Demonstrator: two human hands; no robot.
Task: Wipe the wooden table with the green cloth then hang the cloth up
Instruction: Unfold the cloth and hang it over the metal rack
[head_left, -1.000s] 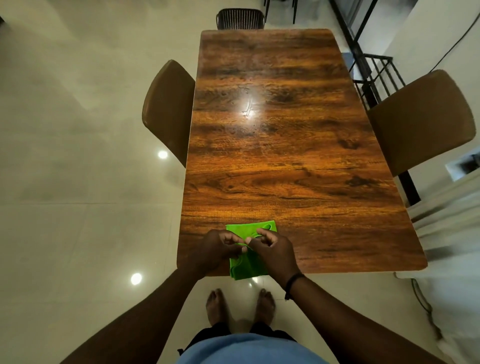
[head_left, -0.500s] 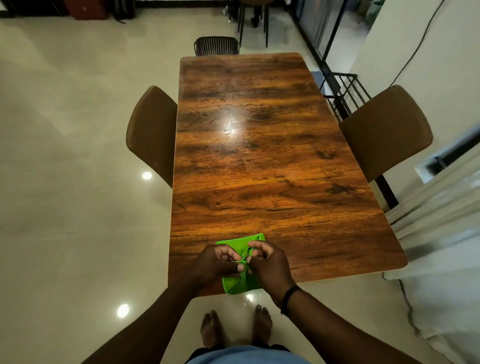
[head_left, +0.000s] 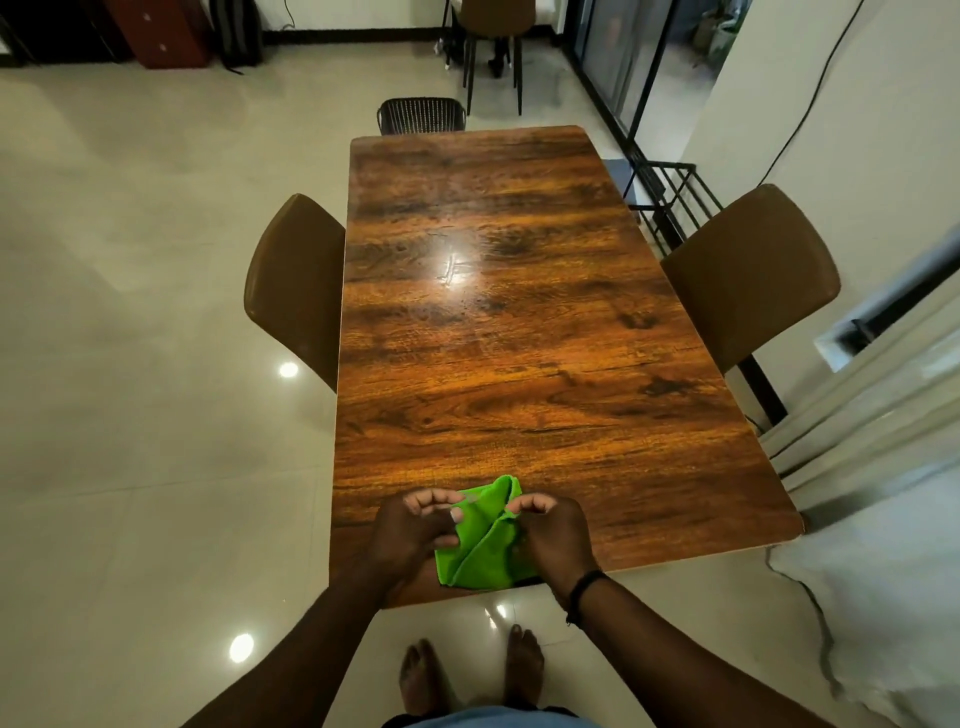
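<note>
I am holding both arms out in front of me. My left hand (head_left: 410, 535) and right hand (head_left: 553, 535) are sitting close together, fingers curled in, each pinching the green cloth (head_left: 480, 545) between them.

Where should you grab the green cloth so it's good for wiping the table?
Probably flat on top, from above and from the near edge. The green cloth is bunched with a raised fold down its middle, at the near edge of the wooden table. The left hand and right hand pinch its sides; one palm pressed over the fold would likely flatten it for pushing forward.
</note>
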